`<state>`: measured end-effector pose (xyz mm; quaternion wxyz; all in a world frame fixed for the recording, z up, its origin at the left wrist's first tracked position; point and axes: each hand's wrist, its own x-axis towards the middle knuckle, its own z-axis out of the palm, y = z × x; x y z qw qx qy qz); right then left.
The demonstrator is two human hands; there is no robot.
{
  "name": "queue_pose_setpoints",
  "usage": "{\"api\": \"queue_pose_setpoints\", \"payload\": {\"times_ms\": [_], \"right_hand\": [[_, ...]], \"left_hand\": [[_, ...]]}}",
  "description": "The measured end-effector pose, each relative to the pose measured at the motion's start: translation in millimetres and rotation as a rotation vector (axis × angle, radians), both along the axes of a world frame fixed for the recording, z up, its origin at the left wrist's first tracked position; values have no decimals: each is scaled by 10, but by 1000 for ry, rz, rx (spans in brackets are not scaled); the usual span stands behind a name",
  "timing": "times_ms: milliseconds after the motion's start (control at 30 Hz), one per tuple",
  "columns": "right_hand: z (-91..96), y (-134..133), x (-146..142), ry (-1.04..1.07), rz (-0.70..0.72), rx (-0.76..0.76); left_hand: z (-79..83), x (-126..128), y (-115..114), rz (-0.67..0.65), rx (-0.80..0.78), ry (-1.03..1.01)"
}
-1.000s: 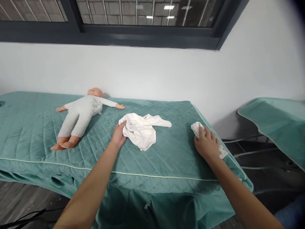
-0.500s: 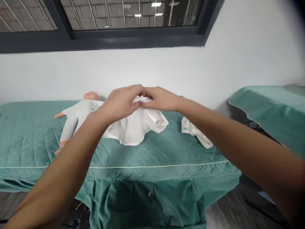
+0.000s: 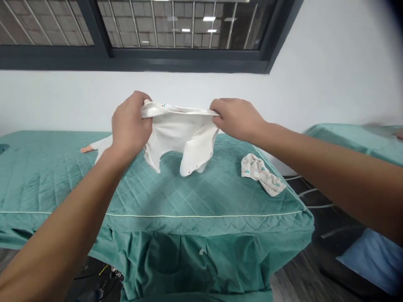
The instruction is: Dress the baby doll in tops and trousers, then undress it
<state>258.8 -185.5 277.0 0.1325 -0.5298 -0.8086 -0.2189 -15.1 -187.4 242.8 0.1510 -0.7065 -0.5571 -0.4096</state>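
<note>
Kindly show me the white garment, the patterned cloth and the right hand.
White garment (image 3: pixel 174 132): head view, middle of its hanging fabric.
Patterned cloth (image 3: pixel 262 173): head view, near its middle.
Right hand (image 3: pixel 236 118): head view, back of the hand.

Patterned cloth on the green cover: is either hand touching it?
No: the patterned cloth lies apart on the green cover, while the left hand and right hand both grip the white garment.

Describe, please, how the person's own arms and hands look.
The left forearm and right forearm are bare, with no sleeve in view. The left hand and right hand are ungloved. No watch or bracelet shows; some fingers are partly hidden.
</note>
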Motion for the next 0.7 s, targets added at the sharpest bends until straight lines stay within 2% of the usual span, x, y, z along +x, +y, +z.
{"api": "queue_pose_setpoints", "payload": {"times_ms": [200, 300, 400, 500, 600, 667, 700], "right_hand": [[-79, 10, 319, 188, -16, -45], [-135, 26, 526, 323, -23, -130], [-281, 140, 724, 352, -91, -252], [-629, 307, 748, 206, -219, -364], [-1198, 331, 449, 98, -337, -346], [-1639, 230, 114, 70, -255, -227], [-1855, 164, -60, 85, -177, -237]], "left_hand": [[53, -176, -49, 39, -114, -120], [49, -277, -43, 43, -335, -97], [-93, -345, 94, 42, -587, 12], [-454, -291, 318, 103, -711, 171], [-981, -82, 456, 213, -728, 268], [-1349, 120, 453, 269, -614, 291], [-1522, 230, 432, 235, -569, 288]]}}
